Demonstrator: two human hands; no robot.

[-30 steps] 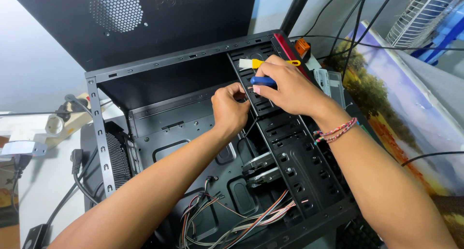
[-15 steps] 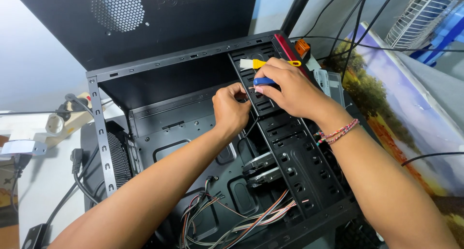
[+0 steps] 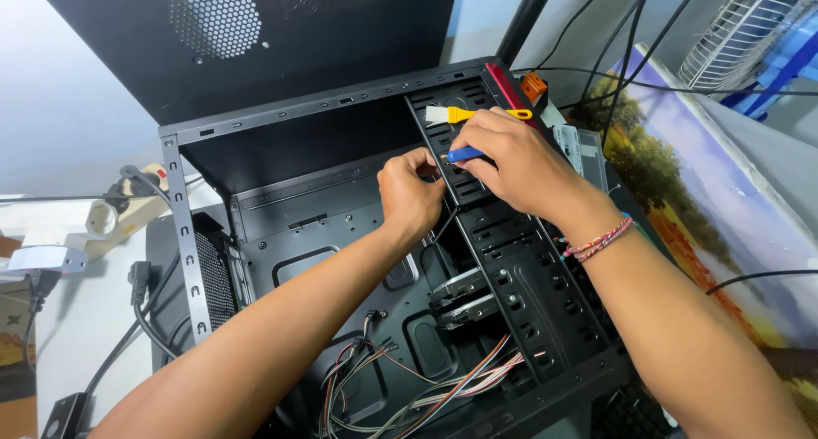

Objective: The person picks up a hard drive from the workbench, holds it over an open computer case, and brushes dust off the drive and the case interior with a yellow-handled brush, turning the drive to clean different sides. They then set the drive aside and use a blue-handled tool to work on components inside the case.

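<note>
Yellow brush [image 3: 474,114] beside right hand [image 3: 511,162]

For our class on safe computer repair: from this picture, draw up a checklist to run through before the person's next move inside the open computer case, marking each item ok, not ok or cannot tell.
1. Right hand has a firm grip on the blue-handled tool: ok.
2. Left hand steadies the work beside the drive cage: ok.
3. Tool tip seated on its spot: cannot tell, the fingers hide it.
4. Loose wires lie away from both hands: ok.
5. Yellow-handled brush lies clear of the hands: not ok, it rests on the cage just above the right hand.
6. Case unplugged: cannot tell.
</note>
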